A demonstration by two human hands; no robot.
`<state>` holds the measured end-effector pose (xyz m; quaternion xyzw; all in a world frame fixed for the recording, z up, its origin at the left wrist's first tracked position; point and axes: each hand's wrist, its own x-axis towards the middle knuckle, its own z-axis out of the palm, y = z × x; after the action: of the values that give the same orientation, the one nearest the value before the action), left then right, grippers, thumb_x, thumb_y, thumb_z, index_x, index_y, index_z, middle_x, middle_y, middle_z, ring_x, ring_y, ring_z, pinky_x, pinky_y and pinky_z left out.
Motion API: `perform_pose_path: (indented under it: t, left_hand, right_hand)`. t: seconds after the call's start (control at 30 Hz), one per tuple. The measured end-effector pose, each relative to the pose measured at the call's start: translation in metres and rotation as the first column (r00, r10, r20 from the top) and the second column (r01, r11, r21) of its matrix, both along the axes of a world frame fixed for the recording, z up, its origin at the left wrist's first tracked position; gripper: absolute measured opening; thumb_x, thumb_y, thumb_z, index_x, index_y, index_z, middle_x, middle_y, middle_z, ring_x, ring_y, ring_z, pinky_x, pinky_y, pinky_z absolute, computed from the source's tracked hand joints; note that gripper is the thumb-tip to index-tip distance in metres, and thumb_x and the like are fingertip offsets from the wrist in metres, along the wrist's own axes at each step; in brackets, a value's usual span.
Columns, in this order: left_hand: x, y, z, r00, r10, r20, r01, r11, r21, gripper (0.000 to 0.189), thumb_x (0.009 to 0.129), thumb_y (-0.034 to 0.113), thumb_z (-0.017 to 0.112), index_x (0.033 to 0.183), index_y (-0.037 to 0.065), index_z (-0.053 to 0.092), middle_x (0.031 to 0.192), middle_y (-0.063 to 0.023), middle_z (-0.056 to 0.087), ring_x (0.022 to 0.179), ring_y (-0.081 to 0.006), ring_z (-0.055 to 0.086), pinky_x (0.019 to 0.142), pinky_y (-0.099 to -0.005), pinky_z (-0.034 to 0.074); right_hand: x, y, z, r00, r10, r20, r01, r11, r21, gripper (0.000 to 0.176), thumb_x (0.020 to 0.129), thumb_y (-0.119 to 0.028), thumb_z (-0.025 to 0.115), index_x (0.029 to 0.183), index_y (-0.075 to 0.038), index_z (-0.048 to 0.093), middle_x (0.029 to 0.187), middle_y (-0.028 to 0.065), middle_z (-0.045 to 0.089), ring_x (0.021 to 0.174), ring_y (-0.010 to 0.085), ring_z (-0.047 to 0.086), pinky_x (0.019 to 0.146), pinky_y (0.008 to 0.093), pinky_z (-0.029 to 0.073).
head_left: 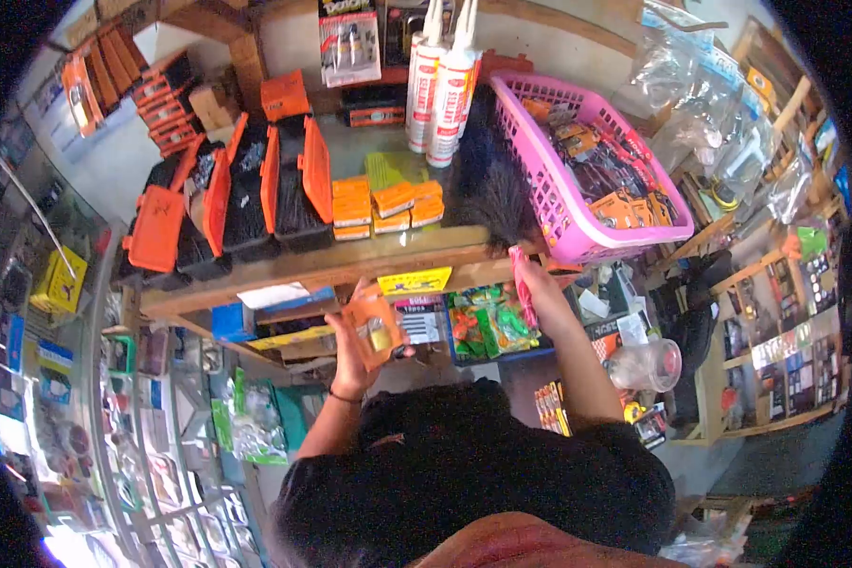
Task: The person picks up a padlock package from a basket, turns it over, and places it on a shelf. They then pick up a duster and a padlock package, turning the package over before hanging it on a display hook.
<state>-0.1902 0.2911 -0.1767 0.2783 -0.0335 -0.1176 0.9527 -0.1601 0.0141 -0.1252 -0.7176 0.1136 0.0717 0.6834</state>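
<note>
White glare burns out the lower left, beside the glass cabinet (114, 473). Clear plastic bags (677, 71) catch sharp highlights; the black shirt (473, 473) sinks into grainy darkness. The duster (502, 201) looks softly blurred. Fisheye distortion bends the edges toward black corners.

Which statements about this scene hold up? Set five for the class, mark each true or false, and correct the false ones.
1. The left hand holds an orange packet. True.
2. The right hand is empty. False: it grips a brush by its pink handle.
3. The tubes lie flat. False: they stand upright.
4. The basket stands right of the tubes. True.
5. The basket is empty. False: it holds packets.
</note>
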Motion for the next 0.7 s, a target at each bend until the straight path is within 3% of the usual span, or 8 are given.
perform_pose_path:
  t: [0.07, 0.17, 0.33, 0.47, 0.53, 0.57, 0.63, 0.7]
  left_hand:
    - [0.006, -0.006, -0.006, 0.995, -0.086, 0.057, 0.086, 0.996, -0.004, 0.079, 0.074, 0.07, 0.031, 0.135, 0.021, 0.018, 0.1, -0.0146, 0.052, 0.081, -0.0296, 0.056, 0.058, -0.048, 0.051]
    - [0.009, -0.018, -0.004, 0.99, -0.095, 0.108, 0.103, 0.992, -0.074, 0.074, 0.079, 0.065, 0.029, 0.136, 0.021, 0.016, 0.103, -0.0187, 0.052, 0.083, -0.0314, 0.056, 0.065, -0.047, 0.051]
    - [0.015, -0.009, -0.025, 0.998, -0.035, 0.046, 0.038, 0.996, -0.083, 0.074, 0.08, 0.065, 0.031, 0.133, 0.014, 0.024, 0.113, -0.0205, 0.049, 0.093, -0.0354, 0.055, 0.074, -0.0492, 0.048]
    - [0.023, 0.009, -0.039, 0.996, -0.077, -0.037, 0.073, 0.994, -0.086, 0.078, 0.08, 0.066, 0.026, 0.13, 0.005, 0.03, 0.12, -0.023, 0.044, 0.102, -0.0388, 0.049, 0.082, -0.0536, 0.043]
    - [0.026, 0.009, -0.038, 0.992, -0.12, -0.027, 0.117, 0.99, -0.079, 0.078, 0.081, 0.065, 0.025, 0.13, 0.005, 0.029, 0.121, -0.0224, 0.044, 0.104, -0.0384, 0.049, 0.083, -0.0526, 0.042]
    - [0.027, 0.007, -0.036, 0.987, -0.158, -0.011, 0.156, 0.985, -0.076, 0.078, 0.081, 0.065, 0.024, 0.13, 0.004, 0.029, 0.122, -0.0219, 0.043, 0.105, -0.0379, 0.048, 0.084, -0.0516, 0.042]
    - [0.03, 0.0, -0.031, 0.984, -0.176, 0.005, 0.176, 0.981, -0.077, 0.078, 0.082, 0.065, 0.024, 0.13, 0.004, 0.029, 0.123, -0.0211, 0.043, 0.106, -0.0374, 0.048, 0.086, -0.0501, 0.041]
    - [0.031, -0.009, -0.025, 0.985, -0.172, 0.011, 0.173, 0.983, -0.059, 0.076, 0.082, 0.064, 0.024, 0.131, 0.005, 0.029, 0.123, -0.0178, 0.044, 0.109, -0.0347, 0.046, 0.09, -0.0462, 0.038]
  right_hand:
    - [0.017, 0.006, 0.002, 0.989, 0.043, -0.145, -0.013, 0.98, 0.201, 0.032, 0.087, -0.039, 0.047, 0.096, -0.008, 0.049, 0.072, 0.0048, 0.057, 0.054, 0.0139, 0.055, 0.045, 0.0258, 0.043]
    - [0.029, 0.009, -0.018, 0.99, 0.101, -0.098, -0.064, 0.941, 0.331, 0.028, 0.087, -0.036, 0.047, 0.095, -0.009, 0.049, 0.07, 0.0056, 0.058, 0.052, 0.0153, 0.056, 0.043, 0.0273, 0.044]
    - [-0.033, 0.021, -0.02, 0.963, 0.164, -0.214, -0.083, 0.935, 0.344, 0.018, 0.082, -0.021, 0.053, 0.083, -0.004, 0.052, 0.069, 0.0069, 0.057, 0.059, 0.0174, 0.059, 0.051, 0.0312, 0.048]
    - [-0.096, -0.017, -0.112, 0.949, 0.168, -0.266, -0.025, 0.882, 0.471, 0.013, 0.078, -0.014, 0.053, 0.081, -0.003, 0.055, 0.066, 0.0049, 0.056, 0.055, 0.0168, 0.054, 0.051, 0.0295, 0.044]
    - [-0.135, -0.03, -0.157, 0.945, -0.127, -0.301, 0.179, 0.972, 0.151, 0.014, 0.076, -0.014, 0.055, 0.076, -0.001, 0.056, 0.063, 0.005, 0.056, 0.052, 0.0163, 0.052, 0.05, 0.0283, 0.042]
    - [-0.147, -0.03, -0.161, 0.944, -0.129, -0.305, 0.183, 0.971, 0.155, 0.014, 0.076, -0.014, 0.055, 0.076, -0.001, 0.056, 0.063, 0.005, 0.056, 0.052, 0.0163, 0.052, 0.05, 0.0283, 0.042]
    - [-0.161, -0.031, -0.169, 0.979, -0.095, -0.178, 0.033, 0.946, -0.322, 0.018, 0.075, -0.017, 0.06, 0.071, 0.001, 0.056, 0.059, 0.0059, 0.055, 0.052, 0.0159, 0.052, 0.05, 0.0288, 0.041]
    - [-0.163, -0.026, -0.147, 0.983, 0.019, -0.181, -0.096, 0.898, -0.43, 0.02, 0.075, -0.019, 0.061, 0.072, 0.0, 0.056, 0.06, 0.0071, 0.056, 0.053, 0.0164, 0.052, 0.051, 0.0301, 0.042]
